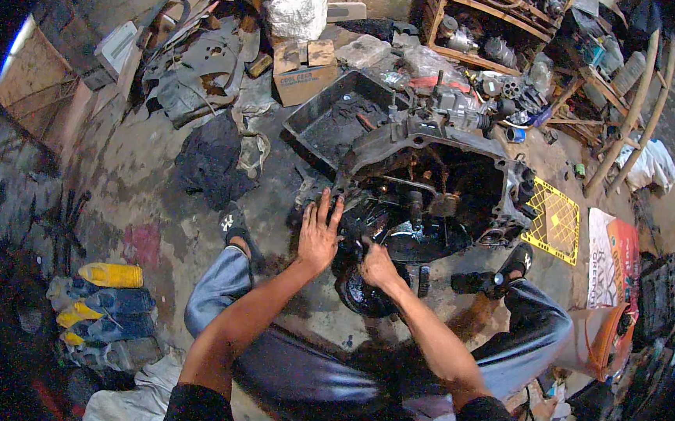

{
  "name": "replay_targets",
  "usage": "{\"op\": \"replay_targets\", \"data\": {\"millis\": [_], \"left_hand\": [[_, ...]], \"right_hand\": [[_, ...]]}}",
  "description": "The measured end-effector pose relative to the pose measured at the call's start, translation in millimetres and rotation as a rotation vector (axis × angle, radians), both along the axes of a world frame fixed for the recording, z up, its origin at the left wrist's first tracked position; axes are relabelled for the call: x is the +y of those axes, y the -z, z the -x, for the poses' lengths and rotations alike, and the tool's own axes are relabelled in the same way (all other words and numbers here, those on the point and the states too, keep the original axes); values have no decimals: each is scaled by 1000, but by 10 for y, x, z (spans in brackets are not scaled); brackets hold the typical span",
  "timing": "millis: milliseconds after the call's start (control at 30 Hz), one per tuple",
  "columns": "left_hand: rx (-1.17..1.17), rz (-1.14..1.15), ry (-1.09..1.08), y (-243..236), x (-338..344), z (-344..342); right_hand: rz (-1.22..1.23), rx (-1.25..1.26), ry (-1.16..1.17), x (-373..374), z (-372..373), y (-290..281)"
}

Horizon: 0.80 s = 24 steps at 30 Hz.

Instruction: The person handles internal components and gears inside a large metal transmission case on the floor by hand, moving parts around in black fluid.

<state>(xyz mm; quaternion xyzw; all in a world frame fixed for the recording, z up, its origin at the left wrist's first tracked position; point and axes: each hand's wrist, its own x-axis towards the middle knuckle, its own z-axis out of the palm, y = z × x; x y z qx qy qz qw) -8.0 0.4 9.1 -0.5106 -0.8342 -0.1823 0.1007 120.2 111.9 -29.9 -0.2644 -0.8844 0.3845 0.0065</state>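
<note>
Between the person's bent legs, a large open metal housing (454,168) sits on the concrete floor (269,178), with a black rectangular tray (322,122) behind its left side. At its near left edge, the left hand (320,233) lies with fingers extended, its grip open and apparently holding nothing, while the right hand (379,267) is curled closed just beside it, above a dark oily round part (367,297); whatever that grip holds cannot be told.
</note>
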Motion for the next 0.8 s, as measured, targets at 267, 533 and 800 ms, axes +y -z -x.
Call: {"op": "replay_targets", "data": {"millis": [267,533,800], "left_hand": [[28,-40,30,26,104,-9],[8,-95,39,72,105,-12],[4,-114,13,87,124,-25]], "right_hand": [[-226,2,58,37,138,156],[-65,-60,93,211,194,136],[-130,-161,24,544,-35,207]]}}
